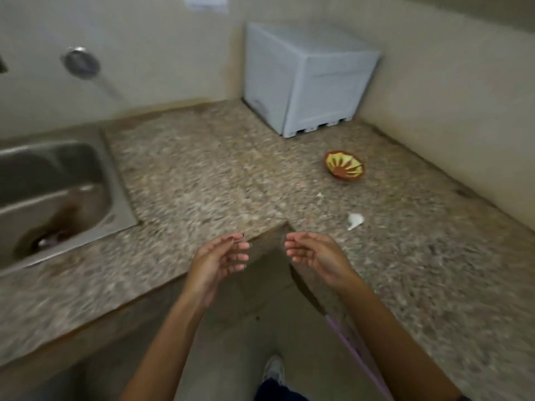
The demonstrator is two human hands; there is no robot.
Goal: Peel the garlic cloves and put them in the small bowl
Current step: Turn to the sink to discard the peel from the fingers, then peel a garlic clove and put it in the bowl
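A white garlic piece (354, 220) lies on the speckled stone counter (202, 175), right of its inner corner. Farther back stands the small bowl (344, 168), brown outside with a yellow pattern inside; I see nothing in it. A tiny pale scrap (319, 194) lies between the two. My left hand (218, 263) and my right hand (315, 254) hover in front of the counter's inner corner, palms facing each other, fingers relaxed and holding nothing. The right hand is nearest the garlic, a short way to its lower left. The frame is motion-blurred.
A steel sink (55, 192) is set into the counter at the left, with a round wall fitting (81, 63) above it. A white plastic box (304, 76) stands in the back corner. Walls close off the back and right. A shoe (273, 369) shows on the floor below.
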